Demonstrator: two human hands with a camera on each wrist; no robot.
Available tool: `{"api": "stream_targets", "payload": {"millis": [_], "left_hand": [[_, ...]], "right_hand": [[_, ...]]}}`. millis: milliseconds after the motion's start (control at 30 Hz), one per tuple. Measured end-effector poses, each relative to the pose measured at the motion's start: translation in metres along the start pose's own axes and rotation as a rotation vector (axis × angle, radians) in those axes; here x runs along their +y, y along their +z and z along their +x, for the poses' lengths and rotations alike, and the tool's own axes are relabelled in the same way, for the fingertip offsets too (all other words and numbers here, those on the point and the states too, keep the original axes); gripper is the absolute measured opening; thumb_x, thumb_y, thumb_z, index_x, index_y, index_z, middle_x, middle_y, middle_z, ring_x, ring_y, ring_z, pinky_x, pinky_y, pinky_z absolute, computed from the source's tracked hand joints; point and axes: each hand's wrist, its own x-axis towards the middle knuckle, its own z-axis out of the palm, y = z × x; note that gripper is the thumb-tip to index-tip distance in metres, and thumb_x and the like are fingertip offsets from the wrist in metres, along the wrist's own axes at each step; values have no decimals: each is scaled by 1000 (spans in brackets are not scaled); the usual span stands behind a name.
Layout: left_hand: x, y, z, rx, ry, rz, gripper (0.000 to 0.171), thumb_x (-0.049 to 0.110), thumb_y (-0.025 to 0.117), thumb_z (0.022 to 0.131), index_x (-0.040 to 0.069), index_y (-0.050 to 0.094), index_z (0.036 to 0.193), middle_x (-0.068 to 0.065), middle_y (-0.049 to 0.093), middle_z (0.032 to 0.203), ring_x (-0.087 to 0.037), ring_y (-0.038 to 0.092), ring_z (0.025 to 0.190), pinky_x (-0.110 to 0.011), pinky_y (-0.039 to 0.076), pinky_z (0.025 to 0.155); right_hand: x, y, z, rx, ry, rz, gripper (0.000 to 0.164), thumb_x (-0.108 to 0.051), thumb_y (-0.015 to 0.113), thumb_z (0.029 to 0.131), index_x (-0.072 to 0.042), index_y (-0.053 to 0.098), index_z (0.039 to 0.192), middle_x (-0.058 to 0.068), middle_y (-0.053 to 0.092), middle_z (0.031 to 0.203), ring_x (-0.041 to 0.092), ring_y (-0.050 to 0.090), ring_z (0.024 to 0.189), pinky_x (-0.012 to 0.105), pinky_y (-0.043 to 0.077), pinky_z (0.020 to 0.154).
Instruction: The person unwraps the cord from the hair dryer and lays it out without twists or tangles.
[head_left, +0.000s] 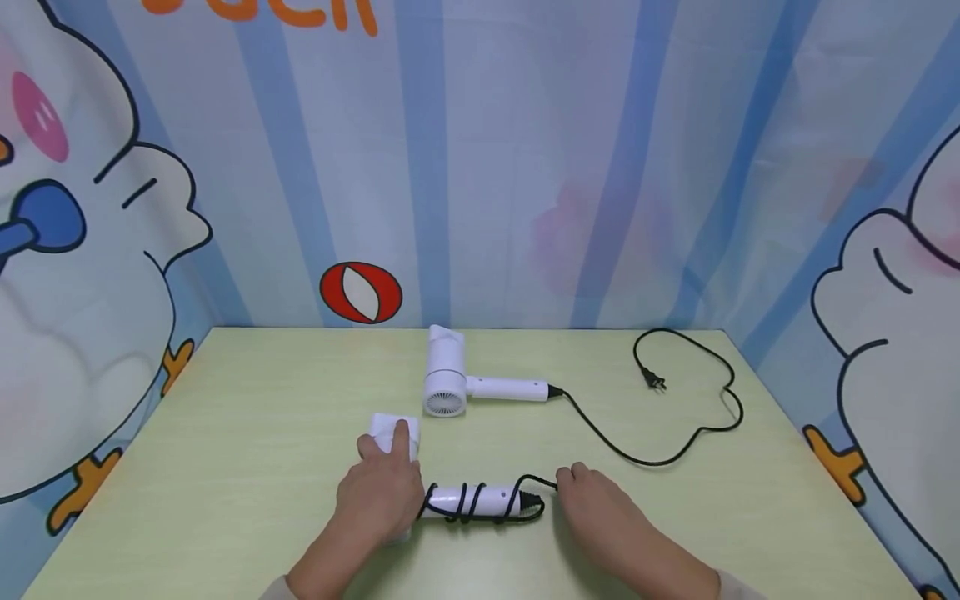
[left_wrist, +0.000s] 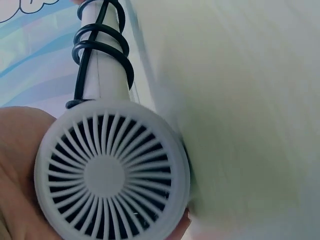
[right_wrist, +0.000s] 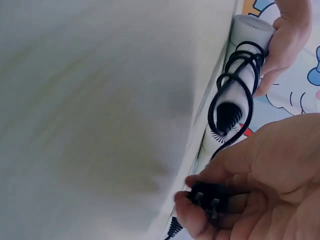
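Observation:
My left hand [head_left: 378,493] grips the body of a white hair dryer [head_left: 491,499], its fingers over the nozzle end. The dryer lies on the table with its handle pointing right. Its black cord [head_left: 464,510] winds several times around the handle, and a short free end runs right. At that end my right hand [head_left: 603,517] pinches the plug [right_wrist: 209,196], whose metal prongs show in the right wrist view. The round slotted air intake [left_wrist: 104,176] fills much of the left wrist view, with the left palm beside it.
A second white hair dryer [head_left: 446,367] lies farther back, handle to the right. Its unwound cord [head_left: 645,461] loops across the right side of the table [head_left: 247,417] to a plug [head_left: 654,380]. A printed curtain [head_left: 510,167] stands behind the table's back edge.

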Motion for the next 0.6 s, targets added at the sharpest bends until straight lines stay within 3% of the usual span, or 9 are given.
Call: {"api": "stream_targets", "payload": {"millis": [267, 467, 600], "left_hand": [[2, 2, -3, 50, 27, -5, 53, 24, 53, 101, 8, 36, 148, -35, 41, 113, -36, 50, 62, -46, 46, 47], [-3, 5, -1, 96, 45, -16, 56, 27, 54, 100, 6, 39, 149, -37, 42, 116, -33, 50, 57, -45, 47, 48], [-8, 4, 1, 81, 40, -37, 58, 29, 54, 99, 8, 38, 150, -38, 41, 119, -32, 51, 56, -45, 47, 49]], "right_hand": [[3, 3, 6, 84, 15, -51, 14, 7, 57, 87, 0, 45, 85, 10, 43, 72, 24, 44, 60, 41, 42, 54], [8, -2, 11, 111, 83, 46, 31, -22, 56, 99, -6, 42, 76, 6, 38, 67, 21, 39, 57, 37, 38, 57], [12, -2, 14, 125, 92, 15, 44, -39, 56, 103, -6, 43, 77, 4, 38, 67, 19, 40, 58, 36, 39, 59]]}}
